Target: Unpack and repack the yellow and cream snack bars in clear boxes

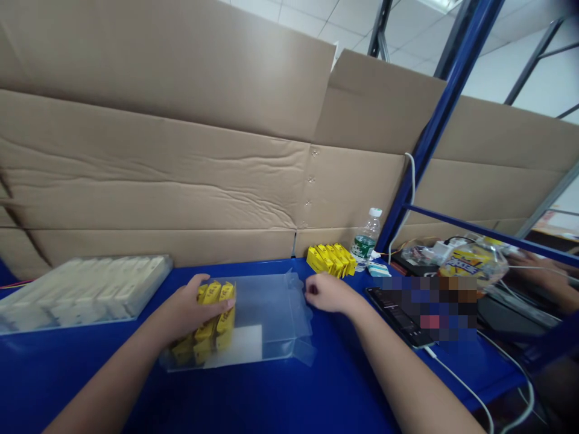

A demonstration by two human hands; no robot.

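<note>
A clear plastic box (275,301) with its end flaps at the right lies on the blue table. Several yellow packets (225,319) stand in rows at its left end, and a white patch (246,343) shows beside them. My left hand (187,310) is closed around the left end of the box, its thumb lying across the packets. Just off the flap end, my right hand (332,292) is curled with its fingers together; whatever may be in them is hidden. Behind that hand stands a row of more yellow packets (330,259).
At the left sits a clear box filled with white packets (85,289). A water bottle (365,241) stands by the blue rack post (434,132). To the right lie a phone (398,316) with a white cable (461,383) and a clear bag (474,262). Cardboard (181,181) walls the back.
</note>
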